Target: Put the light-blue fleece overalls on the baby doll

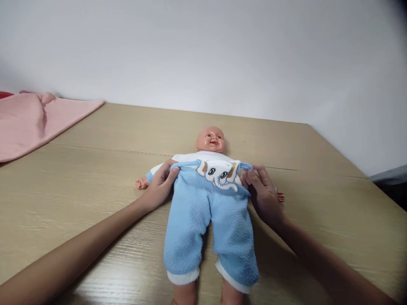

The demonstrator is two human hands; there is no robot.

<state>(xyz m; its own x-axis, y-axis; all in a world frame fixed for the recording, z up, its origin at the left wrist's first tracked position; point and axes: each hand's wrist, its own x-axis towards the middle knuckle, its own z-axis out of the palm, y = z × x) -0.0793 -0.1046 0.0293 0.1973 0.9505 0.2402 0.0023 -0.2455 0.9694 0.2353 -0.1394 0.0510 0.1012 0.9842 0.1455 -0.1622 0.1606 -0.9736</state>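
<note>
Doll lies face up near the middle of the wooden table, head toward the wall, feet toward the person.

It wears a white top and blue fleece trousers. Both legs are inside the trouser legs, and bare shins show below the white cuffs at the bottom edge of the view. An elephant patch sits at the front of the waist.

Left hand: closed on the trouser waistband at the side nearer the pink cloth, fingers curled over the blue trim, forearm resting along the table.

Right hand: closed on the waistband at the opposite side, fingertips pinching the trim just beside the patch. It partly covers that arm of the doll (only the small plastic hand shows past it).

The waistband sits high on the torso, overlapping the hem of the top.

Surroundings: a pink cloth lies rumpled at the far left corner of the table, well apart from the doll. A red edge shows behind it, too little to identify. A grey surface lies beyond the table's right corner.
</note>
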